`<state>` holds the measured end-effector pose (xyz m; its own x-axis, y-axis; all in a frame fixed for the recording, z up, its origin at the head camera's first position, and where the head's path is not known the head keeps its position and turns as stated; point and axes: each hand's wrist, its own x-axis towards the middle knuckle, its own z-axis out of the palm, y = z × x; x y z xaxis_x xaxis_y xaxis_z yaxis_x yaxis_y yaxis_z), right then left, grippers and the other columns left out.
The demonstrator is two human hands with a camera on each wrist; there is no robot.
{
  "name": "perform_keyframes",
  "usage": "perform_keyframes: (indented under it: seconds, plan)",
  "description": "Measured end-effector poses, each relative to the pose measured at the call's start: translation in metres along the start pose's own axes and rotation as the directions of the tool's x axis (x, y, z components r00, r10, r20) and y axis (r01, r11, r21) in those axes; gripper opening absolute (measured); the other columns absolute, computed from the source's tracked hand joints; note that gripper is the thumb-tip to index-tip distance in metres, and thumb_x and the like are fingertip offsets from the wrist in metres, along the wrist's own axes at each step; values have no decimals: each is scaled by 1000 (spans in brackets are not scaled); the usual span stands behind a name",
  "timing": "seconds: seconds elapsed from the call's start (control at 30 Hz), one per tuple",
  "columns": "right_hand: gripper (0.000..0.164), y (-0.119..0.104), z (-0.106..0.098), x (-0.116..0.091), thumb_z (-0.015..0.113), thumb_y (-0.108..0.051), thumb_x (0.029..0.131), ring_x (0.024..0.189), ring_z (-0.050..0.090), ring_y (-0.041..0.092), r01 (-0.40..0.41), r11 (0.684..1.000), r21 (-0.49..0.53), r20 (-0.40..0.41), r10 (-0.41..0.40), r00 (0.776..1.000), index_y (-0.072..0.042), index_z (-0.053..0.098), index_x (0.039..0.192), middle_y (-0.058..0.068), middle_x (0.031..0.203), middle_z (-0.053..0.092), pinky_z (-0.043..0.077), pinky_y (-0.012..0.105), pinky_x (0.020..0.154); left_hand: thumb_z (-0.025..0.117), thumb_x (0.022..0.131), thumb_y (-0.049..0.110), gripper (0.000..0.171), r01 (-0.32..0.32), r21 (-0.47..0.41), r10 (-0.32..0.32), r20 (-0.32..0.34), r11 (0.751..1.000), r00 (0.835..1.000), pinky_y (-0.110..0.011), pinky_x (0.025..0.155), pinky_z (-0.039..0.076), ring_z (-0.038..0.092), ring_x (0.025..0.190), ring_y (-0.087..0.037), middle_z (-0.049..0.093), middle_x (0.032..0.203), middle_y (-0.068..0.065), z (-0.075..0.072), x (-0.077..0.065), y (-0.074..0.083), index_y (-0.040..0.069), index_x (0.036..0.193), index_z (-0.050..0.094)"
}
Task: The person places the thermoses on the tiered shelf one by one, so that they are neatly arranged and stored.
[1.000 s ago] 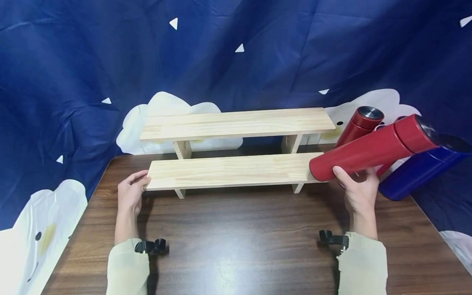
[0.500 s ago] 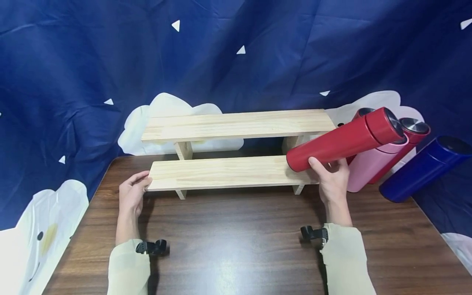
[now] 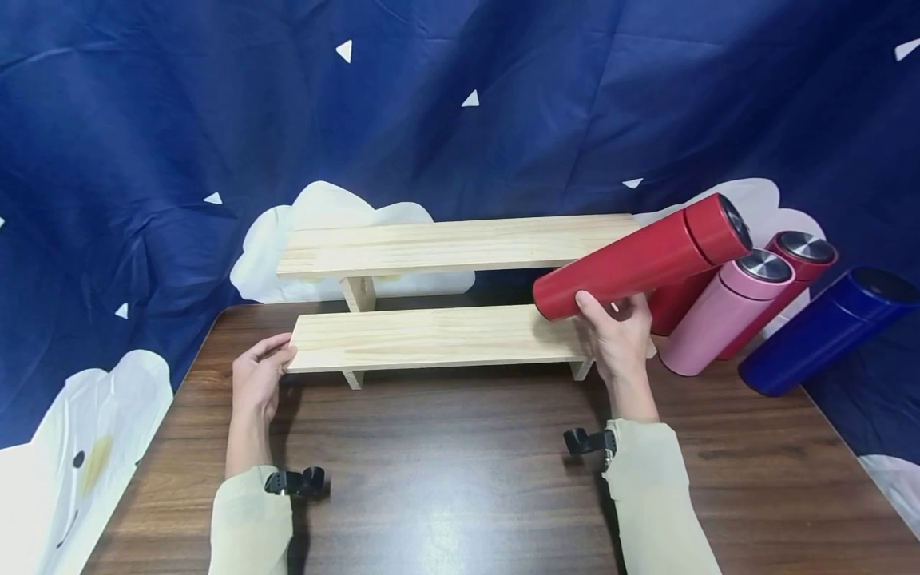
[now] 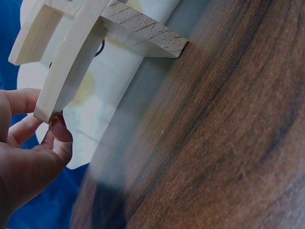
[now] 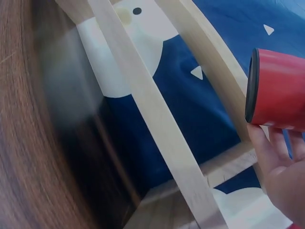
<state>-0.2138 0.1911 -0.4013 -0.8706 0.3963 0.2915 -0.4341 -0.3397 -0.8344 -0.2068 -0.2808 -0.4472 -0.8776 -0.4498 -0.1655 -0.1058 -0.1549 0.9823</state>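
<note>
A two-tier wooden shelf (image 3: 438, 335) stands toward the back of the table. At the lower board's left end, my left hand (image 3: 255, 379) pinches the board between thumb and fingers; the left wrist view shows this hand (image 4: 33, 152) around the board's end. My right hand (image 3: 621, 343) grips a red thermos flask (image 3: 640, 259) near its base. The flask is tilted, its silver-topped cap up to the right, its bottom over the right part of the lower board. In the right wrist view the dark-rimmed bottom of the flask (image 5: 281, 90) hangs apart from the boards.
To the right of the shelf stand a pink flask (image 3: 726, 311), a red flask (image 3: 801, 255) behind it and a blue flask (image 3: 819, 331). Another red flask (image 3: 679, 303) is mostly hidden behind the held one. A blue curtain (image 3: 460, 144) hangs behind the brown table (image 3: 446, 463).
My right hand has carried the red flask leftward and slightly up, from beside the shelf's right end to over the lower board. The pink flask has come into sight. My left hand stays put.
</note>
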Motion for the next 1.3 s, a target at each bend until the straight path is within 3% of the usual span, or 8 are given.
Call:
perform_keyframes:
  seconds: [0.17,0.47,0.63,0.8,1.03,1.3]
  plan:
    - [49,4,11,1,71,15,82,92,69,19,-10,998,58,57,6,998,-10,63,123,12,110,65,59,28,73,67,91,-8,30,-1,5,1,-2,1000,1000,-15,68,51,61,79,-7,65,92,1,-1,-1,1,-7,121,67]
    - [52,10,29,3,73,11,83,104,65,24,5,1000,20,126,-8,992,-10,62,129,13,119,64,59,32,81,66,92,-7,34,3,14,-4,17,1000,1000,-15,70,51,60,83,-8,63,95,0,-1,-1,1,-10,126,63]
    - [51,11,41,4,75,12,81,99,66,23,-12,999,49,124,6,992,-11,64,125,13,115,65,59,31,78,66,92,-7,35,3,18,-3,19,1000,1000,-15,68,50,60,82,-7,64,94,1,-1,0,2,-10,126,63]
    - [49,11,50,5,78,8,80,97,67,21,-2,1000,-3,119,2,993,-13,66,122,9,110,68,58,30,80,67,91,-7,33,4,14,-4,20,1000,1000,-15,65,48,59,78,-7,65,91,2,-1,1,1,-8,124,64]
    - [47,9,61,7,79,4,81,98,67,21,33,999,-25,165,-28,986,-13,66,123,8,111,70,56,31,84,67,91,-9,32,3,1,-3,16,1000,1000,-15,64,48,59,76,-7,65,91,1,-1,1,2,-8,122,66]
    - [48,10,78,9,80,0,82,104,66,25,4,1000,-25,206,1,979,-10,65,126,10,115,68,55,32,90,67,91,-9,32,9,-4,-9,15,1000,1000,-15,63,47,58,75,-7,65,92,1,-2,-1,2,-8,123,65]
